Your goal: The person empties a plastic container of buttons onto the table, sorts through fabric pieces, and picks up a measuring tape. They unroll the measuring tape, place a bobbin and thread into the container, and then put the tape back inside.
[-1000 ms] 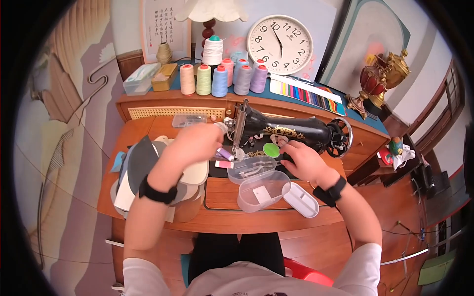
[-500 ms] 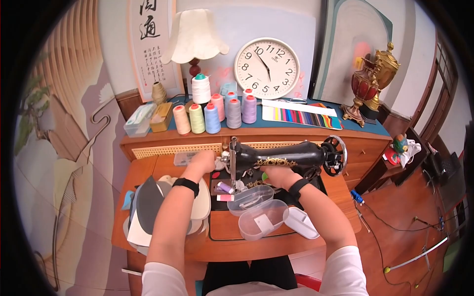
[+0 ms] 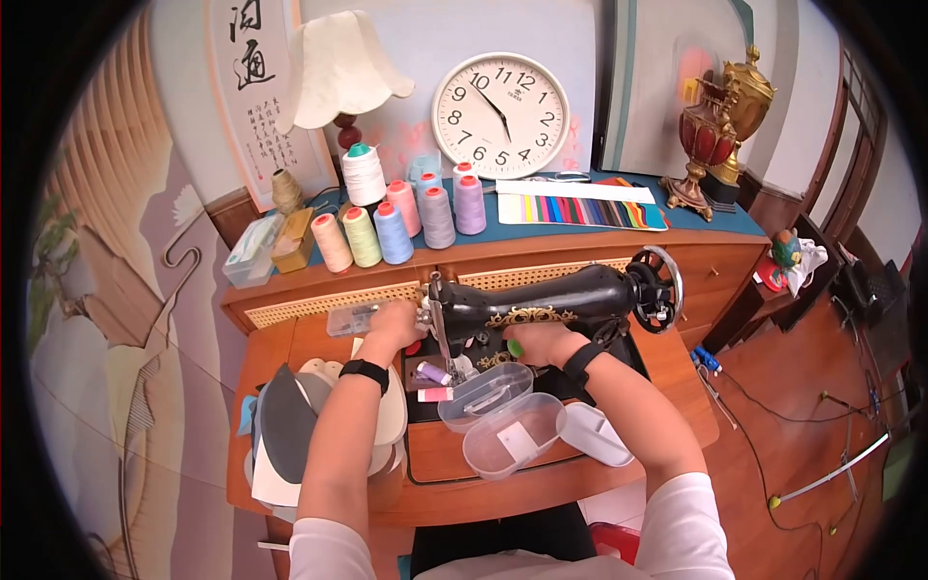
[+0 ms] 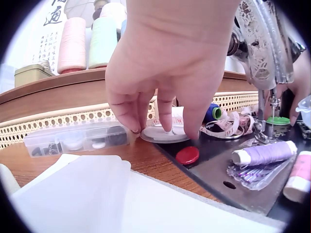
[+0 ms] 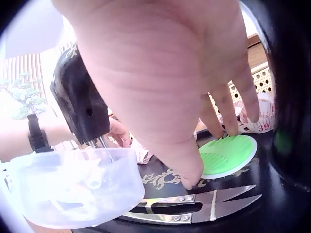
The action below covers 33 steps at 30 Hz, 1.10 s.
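Note:
My left hand [image 3: 394, 326] [image 4: 170, 63] reaches beside the sewing machine head, fingertips and thumb around the edge of a clear round case [image 4: 165, 138]. A red oval piece [image 4: 187, 155] lies just in front of it. Under the black machine arm [image 3: 532, 295], my right hand [image 3: 539, 343] [image 5: 160, 82] holds a green disc [image 5: 229, 155] [image 3: 514, 348] between thumb and fingertips. Thread snips [image 5: 233, 206] lie in front of that disc. A measuring tape [image 5: 262, 116] is behind the right fingers. Purple thread [image 4: 265, 153] and pink thread [image 4: 299, 177] spools lie near the needle.
Two clear plastic box parts [image 3: 488, 394] [image 3: 512, 440] and a white tray [image 3: 594, 435] stand in front of the machine. Grey and white sheets [image 3: 290, 416] are piled at the left. A divided box [image 4: 75, 140] lies behind them. Large thread cones [image 3: 393, 234] line the shelf.
My left hand has moved down to the round case. My right hand has moved in under the machine arm and taken hold of the green disc. The head view has shifted.

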Tool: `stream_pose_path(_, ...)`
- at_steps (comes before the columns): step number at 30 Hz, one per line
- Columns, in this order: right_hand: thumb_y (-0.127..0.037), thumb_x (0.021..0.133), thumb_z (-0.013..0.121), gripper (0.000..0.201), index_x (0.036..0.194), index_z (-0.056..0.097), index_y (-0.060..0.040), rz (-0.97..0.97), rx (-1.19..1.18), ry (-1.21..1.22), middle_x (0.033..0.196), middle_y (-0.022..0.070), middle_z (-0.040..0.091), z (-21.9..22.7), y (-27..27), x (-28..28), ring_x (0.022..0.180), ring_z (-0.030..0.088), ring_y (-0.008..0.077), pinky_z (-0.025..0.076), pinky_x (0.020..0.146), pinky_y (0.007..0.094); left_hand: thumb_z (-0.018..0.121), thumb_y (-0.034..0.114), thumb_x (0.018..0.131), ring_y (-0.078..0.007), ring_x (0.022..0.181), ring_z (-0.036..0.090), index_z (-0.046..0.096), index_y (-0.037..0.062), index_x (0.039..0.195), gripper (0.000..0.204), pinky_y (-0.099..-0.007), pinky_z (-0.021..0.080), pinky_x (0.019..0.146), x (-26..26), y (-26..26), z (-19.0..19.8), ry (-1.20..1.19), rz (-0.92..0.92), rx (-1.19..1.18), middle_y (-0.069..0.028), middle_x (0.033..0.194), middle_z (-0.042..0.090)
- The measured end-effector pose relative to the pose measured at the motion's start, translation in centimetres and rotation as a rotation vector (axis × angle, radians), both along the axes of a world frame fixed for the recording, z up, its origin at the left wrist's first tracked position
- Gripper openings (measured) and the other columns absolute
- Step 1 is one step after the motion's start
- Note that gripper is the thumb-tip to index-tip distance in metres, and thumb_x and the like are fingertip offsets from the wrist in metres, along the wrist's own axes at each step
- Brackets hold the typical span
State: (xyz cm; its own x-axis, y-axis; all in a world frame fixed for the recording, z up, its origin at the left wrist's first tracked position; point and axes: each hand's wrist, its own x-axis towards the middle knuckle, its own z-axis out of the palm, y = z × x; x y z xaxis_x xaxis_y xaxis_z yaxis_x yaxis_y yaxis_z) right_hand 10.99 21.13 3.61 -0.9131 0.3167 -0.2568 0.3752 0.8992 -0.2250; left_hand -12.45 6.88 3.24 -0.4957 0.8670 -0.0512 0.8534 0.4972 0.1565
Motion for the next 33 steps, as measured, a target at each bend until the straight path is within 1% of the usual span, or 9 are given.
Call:
stream_pose_path(2, -0.005, 0.072, 0.067, 0.053, 0.124, 0.055, -0.0095, -0.045, -0.033, -0.008, 0.114, 0.0147, 0.064, 0.4, -0.3, 0.1, 0.109, 0.059, 0.0315, 0.049, 0.089, 0.038, 0.079, 0.032, 0.067, -0.0322, 0.103, 0.062, 0.066, 0.0076, 0.1, 0.043, -0.041, 0.051, 0.087, 0.4, -0.1, 0.3, 0.009, 0.012, -0.006, -0.0161, 0.105, 0.066)
stream_pose_path(6, -0.005, 0.066, 0.069, 0.064, 0.127, 0.053, -0.011, 0.028, -0.004, 0.002, 0.115, 0.0139, 0.063, 0.0, 0.2, 0.5, 0.109, 0.059, 0.0326, 0.048, 0.087, 0.0388, 0.078, 0.028, 0.065, -0.0339, 0.096, 0.063, 0.068, 0.0032, 0.091, 0.038, -0.0421, 0.051, 0.083, 0.6, -0.4, 0.1, 0.03, 0.014, 0.097, -0.0199, 0.096, 0.066)
stream_pose_path(8, 0.004, 0.069, 0.063, 0.057, 0.125, 0.054, -0.0058, 0.072, -0.014, 0.059, 0.113, 0.0173, 0.063, 0.4, 0.2, 0.8, 0.109, 0.059, 0.0329, 0.049, 0.088, 0.0381, 0.079, 0.029, 0.064, -0.0343, 0.094, 0.063, 0.068, 0.0021, 0.09, 0.038, -0.0422, 0.051, 0.082, 0.6, -0.5, 0.3, 0.034, 0.012, 0.118, -0.0202, 0.095, 0.066)
stream_pose_path(14, 0.005, 0.069, 0.063, 0.047, 0.115, 0.058, -0.0029, 0.082, 0.014, 0.047, 0.109, 0.0198, 0.064, -0.4, 0.9, 0.2, 0.104, 0.061, 0.0354, 0.048, 0.088, 0.0386, 0.079, 0.029, 0.061, -0.0349, 0.092, 0.064, 0.066, 0.0039, 0.09, 0.04, -0.0415, 0.051, 0.082, -0.5, -0.9, 1.0, -0.014, -0.051, 0.073, -0.0195, 0.093, 0.067)
stream_pose_path(20, -0.003, 0.065, 0.066, 0.042, 0.107, 0.061, -0.0004, 0.004, -0.063, 0.02, 0.101, 0.0204, 0.066, 0.0, 0.5, -0.3, 0.099, 0.063, 0.0354, 0.05, 0.084, 0.0387, 0.08, 0.03, 0.06, -0.0344, 0.088, 0.065, 0.066, 0.0019, 0.089, 0.043, -0.0414, 0.051, 0.078, -0.6, -2.4, 3.6, -0.038, -0.072, 0.132, -0.021, 0.089, 0.066)
stream_pose_path(23, -0.007, 0.064, 0.069, 0.057, 0.12, 0.056, -0.0033, 0.093, 0.01, -0.103, 0.107, 0.0214, 0.064, -0.3, 1.0, -0.7, 0.104, 0.06, 0.0364, 0.049, 0.085, 0.0384, 0.08, 0.033, 0.06, -0.0332, 0.083, 0.065, 0.062, 0.0026, 0.083, 0.042, -0.0405, 0.051, 0.074, -1.0, -3.6, 4.8, -0.069, -0.02, 0.162, -0.0186, 0.084, 0.065)
stream_pose_path(30, -0.011, 0.062, 0.075, 0.062, 0.121, 0.055, -0.005, 0.036, -0.039, -0.01, 0.106, 0.0189, 0.065, -0.3, 1.5, -0.4, 0.104, 0.06, 0.0359, 0.048, 0.087, 0.0395, 0.083, 0.032, 0.06, -0.0282, 0.072, 0.062, 0.054, 0.0045, 0.071, 0.041, -0.0373, 0.049, 0.065, -0.2, -7.3, 8.2, -0.112, -0.004, 0.13, -0.0143, 0.074, 0.061)
stream_pose_path(32, -0.013, 0.061, 0.078, 0.061, 0.118, 0.057, -0.0056, 0.03, -0.03, -0.035, 0.104, 0.0173, 0.065, 0.0, 1.4, -0.5, 0.103, 0.06, 0.0349, 0.047, 0.087, 0.0398, 0.083, 0.031, 0.06, -0.0266, 0.07, 0.061, 0.053, 0.0048, 0.069, 0.041, -0.037, 0.049, 0.064, 0.7, -8.3, 9.4, -0.123, -0.03, 0.11, -0.0132, 0.071, 0.06)
stream_pose_path(33, -0.016, 0.058, 0.079, 0.055, 0.108, 0.062, -0.0043, 0.081, 0.091, 0.026, 0.1, 0.0174, 0.065, -0.7, 1.7, -0.7, 0.1, 0.061, 0.0344, 0.048, 0.085, 0.0396, 0.083, 0.031, 0.061, -0.0254, 0.068, 0.06, 0.053, 0.0047, 0.067, 0.041, -0.0367, 0.048, 0.063, 1.5, -8.7, 10.2, -0.152, -0.034, 0.102, -0.0125, 0.069, 0.059)
